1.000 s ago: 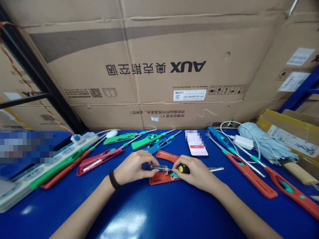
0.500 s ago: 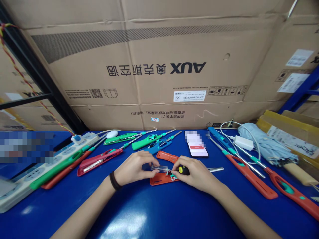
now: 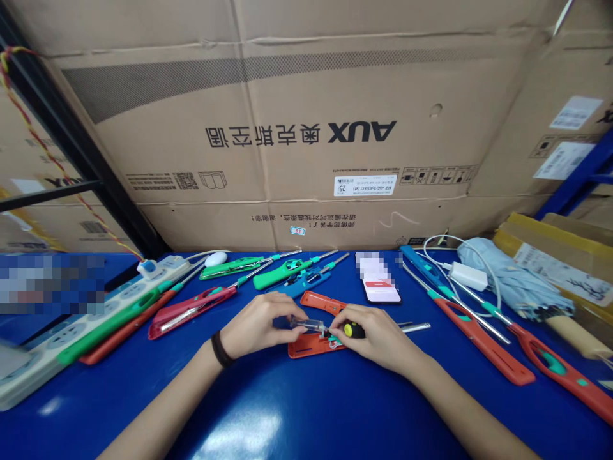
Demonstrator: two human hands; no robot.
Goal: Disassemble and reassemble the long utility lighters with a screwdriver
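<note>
My left hand pinches a small clear tube-like part over an opened orange lighter shell on the blue table. My right hand is closed round a screwdriver with a black and yellow handle; its tip meets the lighter's inner parts between my hands. A second orange shell half lies just behind. A metal rod sticks out to the right of my right hand.
Several long-nosed lighters in green, red, blue and orange lie left, behind and right. A phone, a white charger with cable, a folded umbrella and a power strip are around. Cardboard boxes stand behind.
Both hands stay in place over the orange lighter shell; my right hand has shifted the screwdriver very slightly.
</note>
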